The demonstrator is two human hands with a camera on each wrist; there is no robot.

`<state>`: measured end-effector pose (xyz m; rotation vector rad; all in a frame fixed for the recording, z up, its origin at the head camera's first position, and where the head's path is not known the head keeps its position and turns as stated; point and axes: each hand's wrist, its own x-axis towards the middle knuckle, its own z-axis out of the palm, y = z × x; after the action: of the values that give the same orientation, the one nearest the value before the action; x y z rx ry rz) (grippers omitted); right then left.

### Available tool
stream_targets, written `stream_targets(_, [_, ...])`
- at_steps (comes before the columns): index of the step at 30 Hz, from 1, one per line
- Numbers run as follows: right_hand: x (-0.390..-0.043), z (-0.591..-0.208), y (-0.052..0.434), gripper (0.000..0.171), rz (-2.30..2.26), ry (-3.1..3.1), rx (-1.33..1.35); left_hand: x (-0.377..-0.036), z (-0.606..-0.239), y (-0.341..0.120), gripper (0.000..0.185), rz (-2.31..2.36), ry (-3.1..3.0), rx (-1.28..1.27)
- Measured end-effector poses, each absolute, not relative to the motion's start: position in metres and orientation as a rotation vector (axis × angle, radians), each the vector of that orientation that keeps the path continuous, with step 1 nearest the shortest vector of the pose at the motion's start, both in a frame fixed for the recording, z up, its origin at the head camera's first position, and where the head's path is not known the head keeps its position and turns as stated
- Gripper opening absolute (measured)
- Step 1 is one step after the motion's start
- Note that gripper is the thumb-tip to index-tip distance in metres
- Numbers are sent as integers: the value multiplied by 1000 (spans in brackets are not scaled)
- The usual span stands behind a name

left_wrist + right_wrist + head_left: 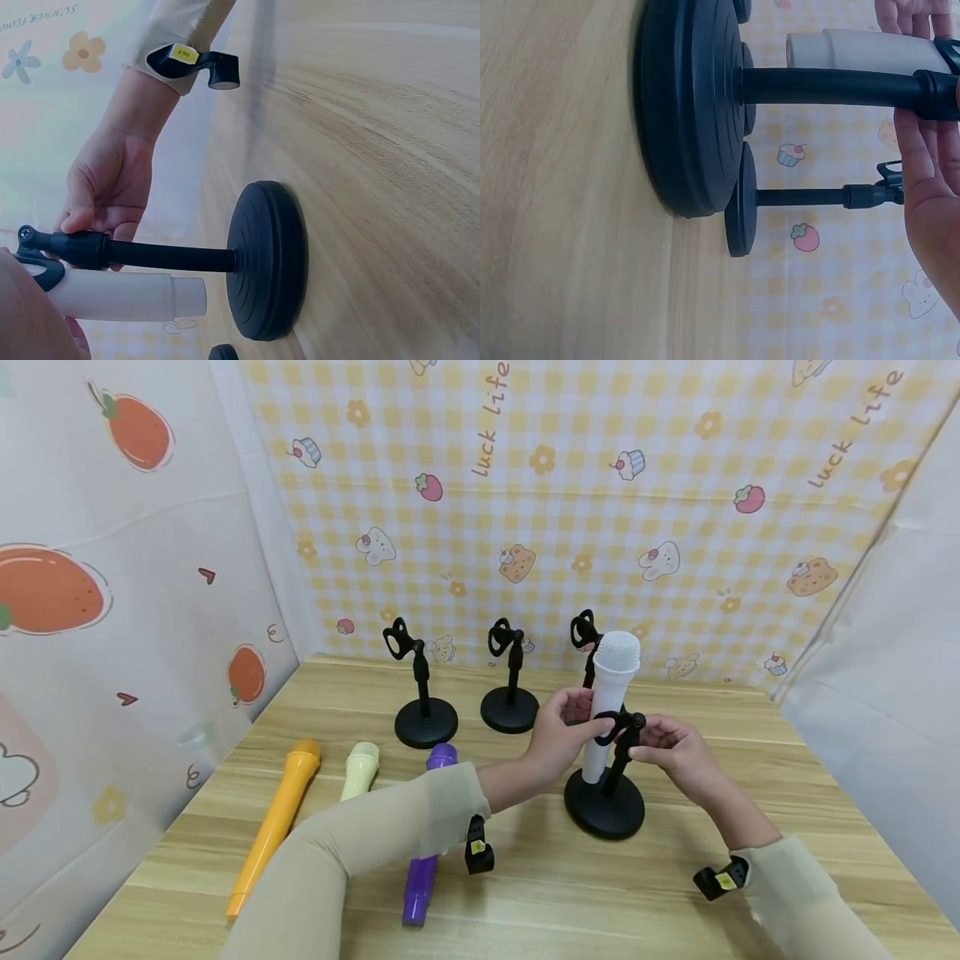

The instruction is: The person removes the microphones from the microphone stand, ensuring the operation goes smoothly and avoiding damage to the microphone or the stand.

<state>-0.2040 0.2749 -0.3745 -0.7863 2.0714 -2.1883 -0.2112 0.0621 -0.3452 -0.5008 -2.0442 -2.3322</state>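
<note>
Gripping the white microphone (611, 693) just above the clip, the left hand (558, 735) curls its fingers round the barrel — it sits upright in the nearest black stand (606, 793) on the wooden table (675, 893). Opposite, the right hand (675, 752) pinches the stand's clip.

From the left wrist, right hand (105, 187) fingertips pinch the stem's joint.

From the right wrist, right-hand fingers (930, 165) lie along the stem (832, 86) — barrel (870, 51) beside it.

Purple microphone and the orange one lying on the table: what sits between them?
The cream microphone lies between the orange microphone and the purple microphone, apart from both; the head view shows it.
</note>
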Motion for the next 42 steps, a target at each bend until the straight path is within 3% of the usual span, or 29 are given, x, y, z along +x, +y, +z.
stream_targets(42, [-199, -375, 269, 35, -2221, 1980, -715, -213, -346, 54, 37, -2314, -2041, -580])
